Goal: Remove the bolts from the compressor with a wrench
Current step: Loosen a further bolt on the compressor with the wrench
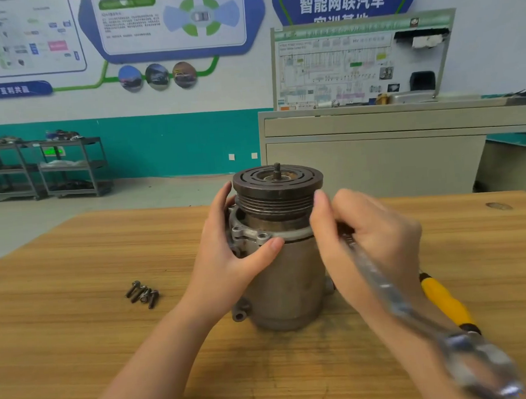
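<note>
Two bare forearms enter from the lower edge. No sleeve, glove, watch or ring is visible on either. Left hand (228,258): fingernails short, unpainted. Right hand (365,241): bare likewise, with fingers (320,207) partly blurred, so nail detail is unclear.

**Wooden desk and its load**

The desk (76,324) has a light wood-grain top. The compressor (288,279) stands upright on it near the middle, pulley end up. To its left, well apart, loose bolts (142,293) lie in a small cluster, touching one another. A yellow-handled tool (446,304) lies on the right, just beside the compressor's base.
</note>
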Tool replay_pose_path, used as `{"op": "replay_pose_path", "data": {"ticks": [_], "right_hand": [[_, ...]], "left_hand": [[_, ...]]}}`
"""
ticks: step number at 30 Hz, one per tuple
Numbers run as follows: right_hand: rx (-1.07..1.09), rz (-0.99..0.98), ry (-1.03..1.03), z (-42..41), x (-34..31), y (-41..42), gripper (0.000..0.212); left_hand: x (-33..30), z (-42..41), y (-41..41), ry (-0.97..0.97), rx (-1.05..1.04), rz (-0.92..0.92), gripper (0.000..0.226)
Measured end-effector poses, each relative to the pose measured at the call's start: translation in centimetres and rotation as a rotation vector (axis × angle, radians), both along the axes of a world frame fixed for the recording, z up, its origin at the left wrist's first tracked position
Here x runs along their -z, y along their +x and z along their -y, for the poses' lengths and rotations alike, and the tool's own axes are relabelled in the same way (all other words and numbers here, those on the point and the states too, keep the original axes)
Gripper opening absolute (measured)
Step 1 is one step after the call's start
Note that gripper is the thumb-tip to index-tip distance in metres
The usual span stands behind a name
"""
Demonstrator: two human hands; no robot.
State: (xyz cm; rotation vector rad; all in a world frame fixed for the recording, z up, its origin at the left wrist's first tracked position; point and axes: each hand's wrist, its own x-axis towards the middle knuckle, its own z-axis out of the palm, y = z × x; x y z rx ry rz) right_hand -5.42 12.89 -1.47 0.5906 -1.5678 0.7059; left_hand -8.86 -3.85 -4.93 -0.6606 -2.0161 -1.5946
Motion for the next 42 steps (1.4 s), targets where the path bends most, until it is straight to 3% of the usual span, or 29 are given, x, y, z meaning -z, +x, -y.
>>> {"op": "replay_pose_path", "data": {"ticks": [8,11,15,17,22,28,35,38,42], "right_hand": [[-0.848,0.677,-0.711,-3.4,-0.5,-3.2,0.043],[-1.041,0.956,-0.838,-4.0,-0.7,-4.3,0.026],[-1.211,0.847,-1.035,-4.3,-0.8,-4.5,0.025],[-1.108,0.770,-1.051,-4.5,-0.9,-4.1,0.034],[-0.800,0.674,-0.858,-3.8,-1.0,-3.0,0.055],[-0.442,0.477,-0.497,-3.3,-0.9,-1.5,0.048],[-0.209,0.122,-0.134,-1.1,-0.5,-0.4,0.046],[-0.183,0.034,0.059,-1.2,-0.4,-0.3,0.043],[-0.481,0.361,-0.247,-3.1,-0.5,-1.7,0.042]], "left_hand": [[-0.1,-0.1,0.0,0.016,-0.001,-0.008,0.085],[0.0,-0.1,0.0,0.019,-0.002,-0.003,0.086],[-0.2,-0.1,0.0,0.018,0.003,0.002,0.084],[-0.1,-0.1,0.0,0.021,0.007,0.003,0.085],[0.0,-0.1,-0.1,0.013,0.007,-0.007,0.086],[0.0,0.0,-0.2,0.005,0.003,0.001,0.087],[0.1,-0.1,-0.1,0.005,0.009,-0.012,0.089],[0.0,-0.1,-0.1,0.007,0.016,-0.022,0.088],[0.0,-0.2,0.0,0.021,0.026,-0.021,0.089]]}}
